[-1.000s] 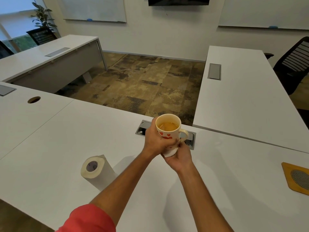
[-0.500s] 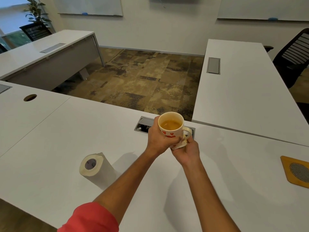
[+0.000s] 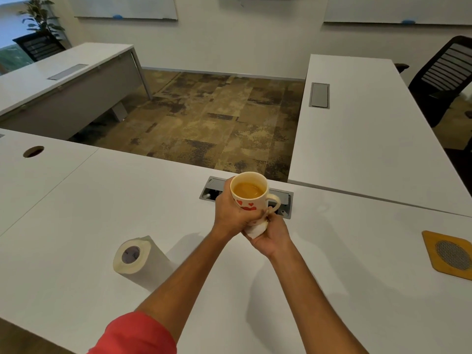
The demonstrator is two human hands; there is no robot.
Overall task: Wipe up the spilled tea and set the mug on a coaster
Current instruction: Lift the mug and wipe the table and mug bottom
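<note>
Only the head view here, looking down over both forearms at a white surface [image 3: 76, 226].

The left hand [image 3: 231, 213] has the mug [image 3: 251, 194] lifted off the surface, fingers wrapped snug around the left side of its body. It's a cream mug with little red hearts on it, held upright, handle pointing right, and there's orange-brown tea inside, sitting a fair way below the rim.

The right hand [image 3: 270, 232] comes in from below and to the right, fingers closed around a wad of white tissue [image 3: 255, 229] and pressing it up against the bottom of the mug. So the tissue is sandwiched between that palm and the mug's base, right where the two hands meet.

The mug hangs just in front of a grey cable box [image 3: 283, 200] set into the surface.

Off to the left on the surface is a paper towel roll [image 3: 135, 256], lying tilted with its open core facing the camera. Far right, well apart from the hands, there's a wooden coaster [image 3: 447, 254] with a dark mesh oval in the middle, partly cut off by the frame edge. A red sleeve [image 3: 135, 333] shows at the bottom.
</note>
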